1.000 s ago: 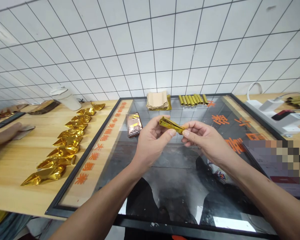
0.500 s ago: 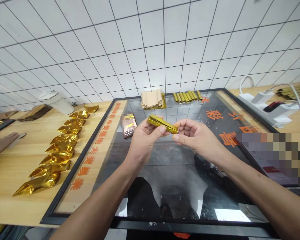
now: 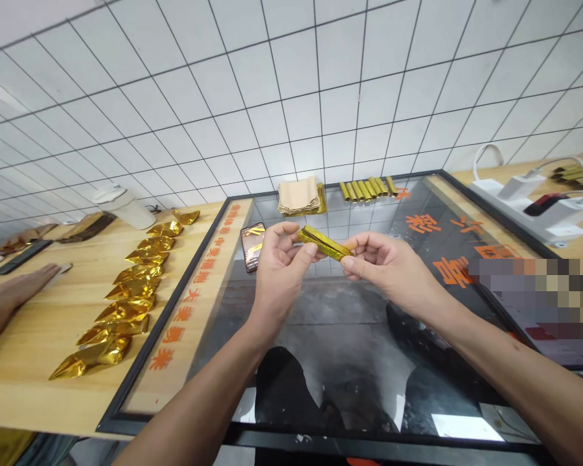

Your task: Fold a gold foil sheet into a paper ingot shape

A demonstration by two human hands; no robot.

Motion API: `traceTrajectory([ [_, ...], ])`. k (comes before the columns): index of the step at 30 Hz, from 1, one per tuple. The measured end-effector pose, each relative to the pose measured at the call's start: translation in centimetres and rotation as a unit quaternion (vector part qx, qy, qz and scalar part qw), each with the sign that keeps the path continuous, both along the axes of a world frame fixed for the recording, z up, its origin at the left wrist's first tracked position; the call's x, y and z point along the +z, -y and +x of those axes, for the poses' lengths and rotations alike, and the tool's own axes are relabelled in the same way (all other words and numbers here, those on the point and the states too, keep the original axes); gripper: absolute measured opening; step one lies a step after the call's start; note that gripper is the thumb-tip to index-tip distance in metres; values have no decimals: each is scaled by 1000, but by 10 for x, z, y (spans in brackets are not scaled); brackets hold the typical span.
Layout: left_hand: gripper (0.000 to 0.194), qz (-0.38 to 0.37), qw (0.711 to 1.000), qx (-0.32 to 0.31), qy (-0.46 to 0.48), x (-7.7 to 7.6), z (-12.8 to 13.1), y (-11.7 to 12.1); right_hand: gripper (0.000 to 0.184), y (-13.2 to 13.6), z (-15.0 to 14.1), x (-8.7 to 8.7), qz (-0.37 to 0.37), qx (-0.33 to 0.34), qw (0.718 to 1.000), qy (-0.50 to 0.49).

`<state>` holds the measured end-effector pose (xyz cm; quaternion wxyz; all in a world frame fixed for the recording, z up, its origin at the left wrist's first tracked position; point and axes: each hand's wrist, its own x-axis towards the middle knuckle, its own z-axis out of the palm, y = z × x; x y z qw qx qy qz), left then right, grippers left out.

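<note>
Between my two hands, above the dark glass panel (image 3: 320,304), I hold a rolled strip of gold foil paper (image 3: 323,241) with an open seam along its length. My left hand (image 3: 284,259) is closed on its left end, thumb on the near side. The fingertips of my right hand (image 3: 376,255) pinch its right end. Beyond my hands lie a stack of brown paper sheets (image 3: 298,196) with gold foil at its edge, and a row of several gold paper rolls (image 3: 366,188). A phone (image 3: 251,249) lies just left of my left hand.
Several folded gold foil pieces (image 3: 133,285) run in a line on the wooden table (image 3: 34,382) at left. Another person's hand (image 3: 24,288) rests further left, near a lidded cup (image 3: 124,207). A white power strip (image 3: 525,200) with plugs stands at right.
The view has shifted slightly, so the table things appear further right. My right fingers have closed further over the roll's right end. Both hands still hold it.
</note>
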<state>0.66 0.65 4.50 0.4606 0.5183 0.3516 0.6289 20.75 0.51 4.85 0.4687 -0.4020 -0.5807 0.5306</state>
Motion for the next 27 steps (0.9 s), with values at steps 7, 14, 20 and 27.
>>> traceTrajectory([
  [7, 32, 25, 997, 45, -49, 4, 1, 5, 42, -4, 1, -9, -1, -14, 1000, 23],
  [14, 28, -3, 998, 35, -47, 3, 0, 4, 43, -5, 1, -13, 4, -26, 999, 38],
  [20, 26, -18, 994, 74, -81, 7, -1, 6, 36, -4, 2, -14, 32, -39, 996, 75],
  [27, 25, -17, 988, 100, -116, 8, -4, 5, 33, -1, 2, -13, 41, -51, 992, 109],
])
